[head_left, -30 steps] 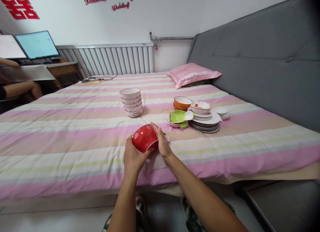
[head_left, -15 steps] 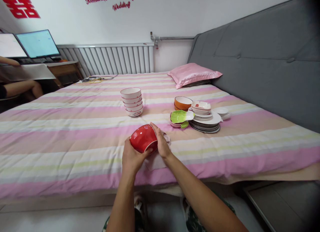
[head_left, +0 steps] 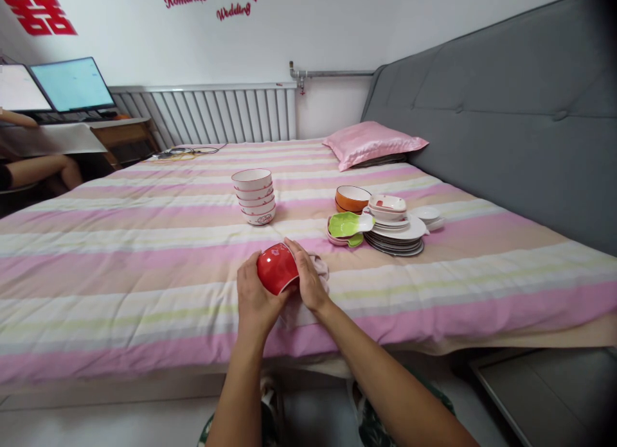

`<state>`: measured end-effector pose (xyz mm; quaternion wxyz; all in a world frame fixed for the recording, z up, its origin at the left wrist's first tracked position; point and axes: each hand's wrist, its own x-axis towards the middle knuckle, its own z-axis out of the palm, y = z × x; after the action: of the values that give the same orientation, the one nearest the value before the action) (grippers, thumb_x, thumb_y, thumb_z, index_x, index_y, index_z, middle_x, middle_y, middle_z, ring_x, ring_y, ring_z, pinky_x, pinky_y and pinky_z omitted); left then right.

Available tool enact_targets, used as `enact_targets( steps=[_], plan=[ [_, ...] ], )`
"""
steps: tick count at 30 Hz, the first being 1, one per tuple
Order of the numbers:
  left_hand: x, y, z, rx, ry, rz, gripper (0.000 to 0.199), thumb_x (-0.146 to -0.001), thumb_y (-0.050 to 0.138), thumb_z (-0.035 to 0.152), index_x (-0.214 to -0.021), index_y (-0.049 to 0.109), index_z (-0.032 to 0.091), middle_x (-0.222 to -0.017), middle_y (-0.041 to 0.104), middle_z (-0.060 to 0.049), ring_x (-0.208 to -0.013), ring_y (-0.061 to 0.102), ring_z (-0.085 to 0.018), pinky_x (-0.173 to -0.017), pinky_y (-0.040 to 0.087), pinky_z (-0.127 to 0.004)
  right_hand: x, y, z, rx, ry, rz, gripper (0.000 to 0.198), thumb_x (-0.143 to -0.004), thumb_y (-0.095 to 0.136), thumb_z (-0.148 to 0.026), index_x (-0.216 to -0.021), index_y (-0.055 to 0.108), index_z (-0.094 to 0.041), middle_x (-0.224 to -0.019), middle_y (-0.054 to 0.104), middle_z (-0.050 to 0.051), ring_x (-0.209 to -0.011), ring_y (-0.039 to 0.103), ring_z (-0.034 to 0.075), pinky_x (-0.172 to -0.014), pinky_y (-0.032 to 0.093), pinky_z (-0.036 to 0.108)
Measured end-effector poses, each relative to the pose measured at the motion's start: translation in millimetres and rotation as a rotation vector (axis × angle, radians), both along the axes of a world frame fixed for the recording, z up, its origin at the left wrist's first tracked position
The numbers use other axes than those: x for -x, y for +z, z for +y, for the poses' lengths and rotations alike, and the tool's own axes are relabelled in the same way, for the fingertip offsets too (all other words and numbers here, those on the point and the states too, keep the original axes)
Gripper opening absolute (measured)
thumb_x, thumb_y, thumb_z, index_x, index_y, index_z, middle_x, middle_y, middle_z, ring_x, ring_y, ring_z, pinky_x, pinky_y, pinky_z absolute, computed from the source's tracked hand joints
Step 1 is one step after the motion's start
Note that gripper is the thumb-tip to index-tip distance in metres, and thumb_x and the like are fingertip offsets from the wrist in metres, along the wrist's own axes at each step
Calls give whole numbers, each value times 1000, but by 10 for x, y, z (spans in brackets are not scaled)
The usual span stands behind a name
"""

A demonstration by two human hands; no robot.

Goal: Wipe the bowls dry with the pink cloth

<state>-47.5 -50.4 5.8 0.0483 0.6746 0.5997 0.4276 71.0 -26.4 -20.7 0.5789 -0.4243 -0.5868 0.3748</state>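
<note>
A glossy red bowl (head_left: 277,269) is tilted on its side between my two hands, low over the near part of the bed. My left hand (head_left: 254,296) is wrapped round its left side, with the thumb near the rim. My right hand (head_left: 308,277) presses along the rim on the right, fingers together. A pale pink cloth (head_left: 320,268) shows beyond and below my right hand; how much of it is in that hand is hidden. Farther off stands a stack of several white bowls (head_left: 253,193) with red rims.
To the right are orange bowls (head_left: 351,200), a green leaf-shaped dish (head_left: 344,225) and a pile of plates (head_left: 400,235). A pink pillow (head_left: 373,143) lies by the grey headboard (head_left: 506,113). Cables (head_left: 187,152) lie at the far left edge. Another person's leg (head_left: 45,171) shows beside the desk.
The red bowl has turned between my hands, so less of its side shows. My left hand's fingers have moved up round it, and my right hand has shifted slightly left.
</note>
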Motion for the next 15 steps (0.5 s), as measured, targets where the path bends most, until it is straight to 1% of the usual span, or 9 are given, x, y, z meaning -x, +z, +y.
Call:
enact_targets(
  steps=[4, 11, 15],
  plan=[
    [31, -18, 1, -15, 10, -24, 80, -54, 78, 38, -122, 42, 17, -114, 55, -11, -108, 54, -29, -94, 45, -45, 9, 19, -22, -5, 9, 1, 58, -95, 17, -56, -137, 44, -27, -148, 38, -2, -142, 21, 14, -119, 18, 37],
    [66, -71, 15, -95, 13, -74, 79, -52, 77, 42, -119, 45, 14, -110, 58, -12, -101, 57, -30, -87, 47, -47, 21, 62, -73, -77, -5, -36, 53, -97, 16, -50, -139, 42, -28, -149, 36, -4, -142, 20, 15, -120, 15, 37],
    [50, -74, 23, -97, 20, -105, 83, -49, 79, 46, -118, 46, 14, -109, 58, -13, -101, 57, -30, -87, 48, -48, 17, 81, -77, -119, -23, -55, 51, -98, 17, -48, -139, 42, -29, -148, 38, -5, -142, 21, 14, -119, 16, 37]
  ],
)
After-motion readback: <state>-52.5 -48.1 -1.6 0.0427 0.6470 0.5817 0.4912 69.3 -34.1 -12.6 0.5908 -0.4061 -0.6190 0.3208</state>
